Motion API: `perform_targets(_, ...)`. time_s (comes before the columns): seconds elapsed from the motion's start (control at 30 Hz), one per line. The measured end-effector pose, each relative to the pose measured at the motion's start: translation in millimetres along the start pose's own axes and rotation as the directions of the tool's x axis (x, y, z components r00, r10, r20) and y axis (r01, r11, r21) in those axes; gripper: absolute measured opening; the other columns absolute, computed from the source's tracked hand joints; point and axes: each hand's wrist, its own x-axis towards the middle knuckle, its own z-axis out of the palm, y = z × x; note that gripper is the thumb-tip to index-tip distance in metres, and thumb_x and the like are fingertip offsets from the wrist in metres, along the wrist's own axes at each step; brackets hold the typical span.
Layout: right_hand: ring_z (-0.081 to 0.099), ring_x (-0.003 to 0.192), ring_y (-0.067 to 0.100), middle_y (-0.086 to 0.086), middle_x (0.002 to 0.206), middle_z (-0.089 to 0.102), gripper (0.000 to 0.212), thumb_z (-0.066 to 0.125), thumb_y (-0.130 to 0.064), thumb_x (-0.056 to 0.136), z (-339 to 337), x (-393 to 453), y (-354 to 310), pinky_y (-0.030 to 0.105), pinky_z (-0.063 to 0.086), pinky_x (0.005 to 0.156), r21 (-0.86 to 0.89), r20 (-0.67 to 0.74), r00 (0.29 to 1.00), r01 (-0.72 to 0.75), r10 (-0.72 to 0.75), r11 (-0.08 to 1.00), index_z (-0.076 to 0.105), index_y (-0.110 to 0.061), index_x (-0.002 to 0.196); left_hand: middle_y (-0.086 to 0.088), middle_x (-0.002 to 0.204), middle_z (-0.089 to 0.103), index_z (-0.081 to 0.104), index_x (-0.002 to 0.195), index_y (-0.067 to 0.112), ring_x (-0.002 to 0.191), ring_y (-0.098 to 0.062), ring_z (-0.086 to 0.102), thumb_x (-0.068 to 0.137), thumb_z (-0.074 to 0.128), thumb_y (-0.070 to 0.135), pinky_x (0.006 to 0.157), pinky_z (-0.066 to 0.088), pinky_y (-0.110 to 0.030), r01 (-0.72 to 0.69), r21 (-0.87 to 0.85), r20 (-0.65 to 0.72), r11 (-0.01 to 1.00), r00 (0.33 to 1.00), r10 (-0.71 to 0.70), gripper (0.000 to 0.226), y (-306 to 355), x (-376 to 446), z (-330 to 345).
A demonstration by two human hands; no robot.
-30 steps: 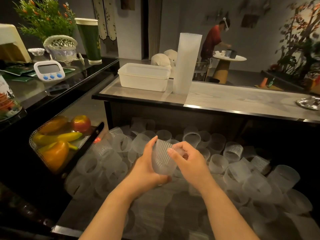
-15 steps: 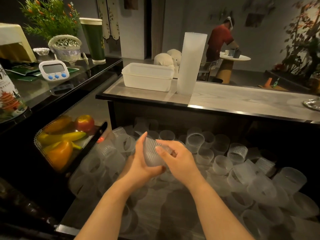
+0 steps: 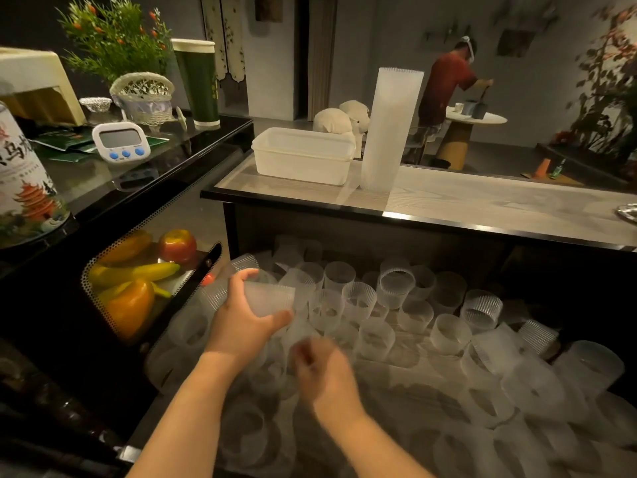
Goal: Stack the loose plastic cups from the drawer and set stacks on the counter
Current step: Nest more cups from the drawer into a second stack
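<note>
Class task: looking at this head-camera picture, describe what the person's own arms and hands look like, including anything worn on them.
Both forearms are bare as far as the frame shows: no sleeves, gloves, watch or rings visible. The left hand is sharp, with short nails; the right hand is motion-blurred, so fine detail cannot be told.

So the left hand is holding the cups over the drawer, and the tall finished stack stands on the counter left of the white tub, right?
Not quite. In the head view the tall stack stands right of the white tub, not left. The rest holds: the left hand holds cups over the drawer.
</note>
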Motion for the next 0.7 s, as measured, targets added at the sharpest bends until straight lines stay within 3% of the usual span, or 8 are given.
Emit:
perform_targets(0.07, 0.054, 0.113, 0.014, -0.005, 0.123, 0.056, 0.026, 0.058, -0.032, 0.089, 32, -13, 5, 0.022, 0.044, 0.093, -0.225, 0.335, 0.94, 0.14, -0.059, 0.964, 0.066, -0.029, 0.115, 0.003, 0.122, 0.043, 0.03, 0.134, 0.041, 0.107, -0.022, 0.05, 0.072, 0.084, 0.031, 0.082, 0.05, -0.035, 0.002, 0.0, 0.007, 1.0, 1.0, -0.002, 0.083, -1, 1, -2)
perform_targets(0.13, 0.057, 0.114, 0.014, -0.008, 0.127, 0.057, 0.033, 0.055, -0.044, 0.084, 65, -19, 16, 0.021, 0.046, 0.09, -0.4, 0.438, 0.895, 0.281, -0.088, 0.872, 0.07, -0.037, 0.112, 0.003, 0.122, 0.042, 0.029, 0.133, 0.043, 0.107, -0.022, 0.05, 0.072, 0.084, 0.032, 0.082, 0.051, -0.035, 0.012, 0.001, 0.022, 1.0, 1.0, -0.012, 0.083, 0, 0, -2)
perform_targets(0.3, 0.072, 0.077, 0.014, -0.006, 0.089, 0.072, 0.049, 0.068, -0.071, 0.042, 91, -23, 36, 0.013, 0.049, 0.058, -0.479, 0.491, 0.845, 0.061, 0.209, 0.876, 0.079, -0.035, 0.075, 0.002, 0.121, 0.041, 0.027, 0.134, 0.042, 0.104, -0.02, 0.05, 0.073, 0.083, 0.03, 0.074, 0.049, -0.028, 0.008, -0.027, 0.051, 1.0, 0.999, -0.007, 0.084, 3, -3, 1)
perform_targets(0.37, 0.065, 0.106, 0.023, 0.003, 0.118, 0.065, 0.04, 0.079, -0.052, 0.065, 70, -29, 26, 0.018, 0.039, 0.074, -0.408, 0.567, 0.775, -0.032, 0.281, 0.912, 0.077, -0.027, 0.095, 0.002, 0.119, 0.043, 0.027, 0.133, 0.044, 0.102, -0.02, 0.052, 0.072, 0.084, 0.031, 0.075, 0.051, -0.03, 0.011, -0.022, 0.062, 1.0, 0.998, -0.01, 0.084, 2, -5, 3)
perform_targets(0.43, 0.055, 0.118, 0.023, 0.001, 0.122, 0.056, 0.027, 0.067, -0.034, 0.087, 63, -33, 42, 0.02, 0.029, 0.083, -0.343, 0.507, 0.836, -0.028, 0.211, 0.939, 0.069, -0.017, 0.108, 0.004, 0.116, 0.045, 0.027, 0.129, 0.047, 0.099, -0.016, 0.052, 0.071, 0.084, 0.033, 0.078, 0.053, -0.032, 0.007, -0.015, 0.082, 1.0, 0.997, -0.005, 0.083, 2, -6, 6)
perform_targets(0.5, 0.055, 0.088, 0.0, -0.013, 0.095, 0.052, 0.01, 0.068, -0.032, 0.086, 45, -35, 52, 0.012, 0.036, 0.081, -0.217, 0.417, 0.896, -0.065, 0.153, 0.974, 0.06, -0.03, 0.08, 0.008, 0.111, 0.046, 0.027, 0.126, 0.049, 0.095, -0.009, 0.051, 0.07, 0.084, 0.034, 0.079, 0.053, -0.032, -0.001, -0.002, 0.122, 1.0, 0.993, 0.001, 0.081, 3, -8, 8)
perform_targets(0.6, 0.052, 0.074, 0.002, -0.003, 0.092, 0.054, 0.031, 0.079, -0.025, 0.071, 5, -25, 52, 0.019, 0.048, 0.077, -0.057, 0.26, 0.929, -0.257, 0.263, 0.965, 0.049, -0.031, 0.072, 0.01, 0.108, 0.049, 0.027, 0.133, 0.047, 0.094, -0.011, 0.054, 0.069, 0.084, 0.032, 0.076, 0.053, -0.03, -0.013, 0.036, 0.24, 0.999, 0.971, 0.004, 0.087, 5, -12, 12)
perform_targets(0.7, 0.063, 0.087, 0.012, -0.001, 0.099, 0.062, 0.041, 0.081, -0.008, 0.074, -46, -23, 60, 0.025, 0.054, 0.079, 0.117, 0.106, 0.946, -0.318, 0.307, 0.941, 0.054, -0.027, 0.099, 0.011, 0.12, 0.044, 0.02, 0.141, 0.047, 0.108, -0.013, 0.051, 0.064, 0.087, 0.036, 0.082, 0.05, -0.026, -0.045, 0.13, 0.333, 0.99, 0.943, -0.001, 0.103, 6, -15, 18)
